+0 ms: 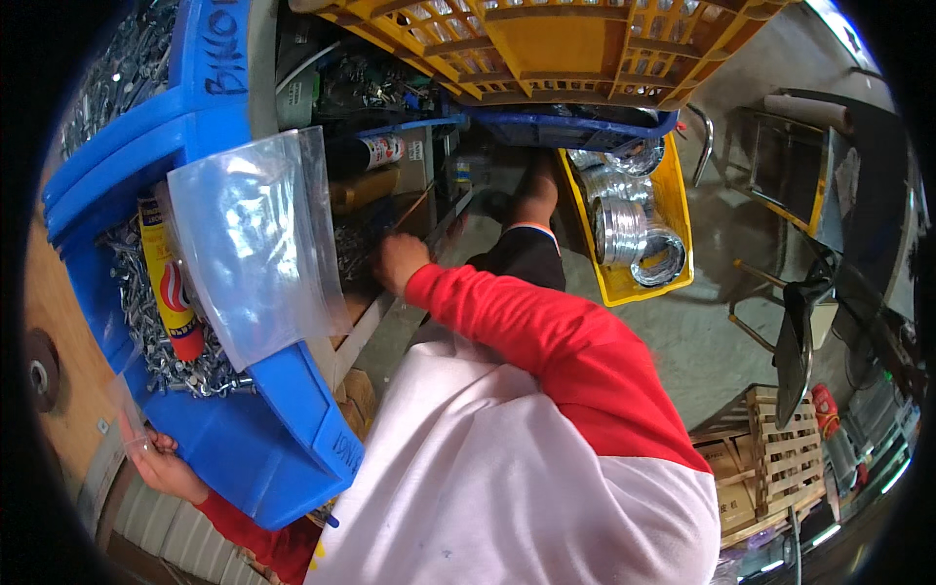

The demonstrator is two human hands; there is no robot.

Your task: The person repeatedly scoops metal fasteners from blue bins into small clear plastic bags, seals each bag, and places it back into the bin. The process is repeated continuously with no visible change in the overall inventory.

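A blue bin (pixel 234 439) full of small metal fasteners (pixel 136 302) stands at the left. On the fasteners lies a yellow and red spray can (pixel 168 278). Clear plastic bags (pixel 258 234) drape over the bin's right side. At the bin's lower left corner my left hand (pixel 168 466) has its fingers curled on what looks like thin clear plastic film. My right hand (pixel 402 261) reaches down by an open compartment of dark small parts (pixel 353 244), right of the bags. Its fingertips are dark and partly hidden, so their grip does not show.
Another blue bin (pixel 161 122) of metal parts sits behind. Ahead, a yellow crate (pixel 556 49) rests above a blue crate (pixel 575 129). A yellow tray (pixel 606 283) holds several shiny wire coils (pixel 619 232) on the floor. Chairs (pixel 799 322) and a wooden pallet (pixel 788 448) stand at the right.
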